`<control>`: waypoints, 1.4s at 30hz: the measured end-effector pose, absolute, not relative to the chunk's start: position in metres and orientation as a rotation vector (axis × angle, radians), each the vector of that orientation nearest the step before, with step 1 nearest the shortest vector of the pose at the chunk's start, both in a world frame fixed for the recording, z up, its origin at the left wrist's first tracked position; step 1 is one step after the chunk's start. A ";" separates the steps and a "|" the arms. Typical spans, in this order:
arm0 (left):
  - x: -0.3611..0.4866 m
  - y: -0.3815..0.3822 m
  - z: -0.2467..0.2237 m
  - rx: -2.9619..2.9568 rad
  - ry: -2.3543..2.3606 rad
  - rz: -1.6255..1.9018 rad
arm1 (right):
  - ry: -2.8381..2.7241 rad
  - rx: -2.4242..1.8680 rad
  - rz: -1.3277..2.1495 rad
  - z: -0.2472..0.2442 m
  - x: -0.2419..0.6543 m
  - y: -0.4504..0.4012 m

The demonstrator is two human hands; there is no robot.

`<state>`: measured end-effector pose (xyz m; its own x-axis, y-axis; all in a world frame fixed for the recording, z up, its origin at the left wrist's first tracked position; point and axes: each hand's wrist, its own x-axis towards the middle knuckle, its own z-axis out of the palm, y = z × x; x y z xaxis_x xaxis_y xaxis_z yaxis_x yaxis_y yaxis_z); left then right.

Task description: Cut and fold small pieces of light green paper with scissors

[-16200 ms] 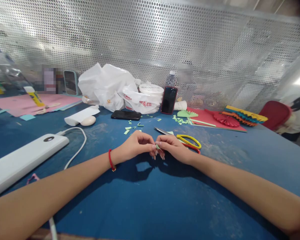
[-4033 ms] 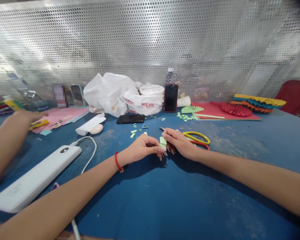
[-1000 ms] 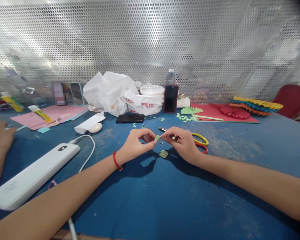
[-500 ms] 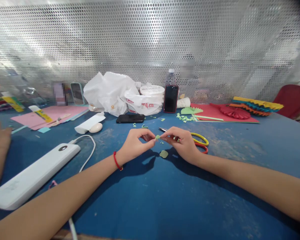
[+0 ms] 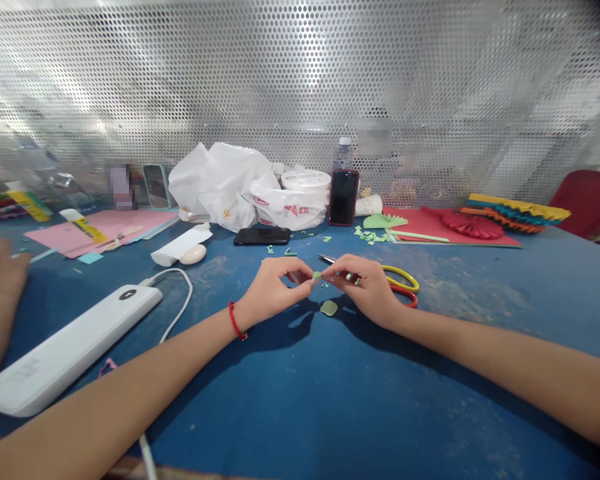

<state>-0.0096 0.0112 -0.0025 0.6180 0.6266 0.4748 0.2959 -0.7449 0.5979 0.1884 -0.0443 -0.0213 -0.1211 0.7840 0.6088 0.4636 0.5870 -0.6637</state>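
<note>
Between the fingertips of my two hands is a small piece of green paper (image 5: 317, 275). My left hand (image 5: 279, 285), with a red string bracelet on its wrist, pinches the paper from the left. From the other side, the fingers of my right hand (image 5: 364, 287) are closed on the same piece. Just below lies a pale green paper shape (image 5: 329, 308), flat on the blue table (image 5: 360, 400). Scissors with yellow and red handles (image 5: 404, 288) rest behind my right hand, which covers their middle.
A white power bank (image 5: 75, 350) with a cable lies at left, near another person's hand (image 5: 3, 270). Farther back are a black phone (image 5: 262, 237), white plastic bags (image 5: 220, 187), an upright phone (image 5: 343, 198), green paper scraps (image 5: 373, 235) and red paper (image 5: 425, 223).
My hands stay almost in place, still pinching the green paper. At the left edge, the other person's hand has moved slightly. The whole view has shifted a little.
</note>
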 end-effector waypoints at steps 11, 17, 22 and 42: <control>-0.010 0.012 0.000 2.336 0.768 0.920 | -1.745 -1.039 0.365 -0.021 0.188 -0.045; -0.010 0.011 0.000 2.353 0.745 0.946 | -1.736 -1.051 0.368 -0.021 0.188 -0.045; -0.010 0.012 -0.001 2.399 0.721 0.980 | -1.718 -1.099 0.380 -0.021 0.187 -0.045; -0.011 0.012 -0.007 2.441 0.718 1.048 | -1.643 -1.096 0.437 -0.021 0.186 -0.045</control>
<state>-0.0107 0.0118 -0.0072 0.5899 0.5903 0.5510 0.3004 -0.7938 0.5288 0.1862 -0.0455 -0.0209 -0.0152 0.8265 0.5627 0.4378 0.5115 -0.7394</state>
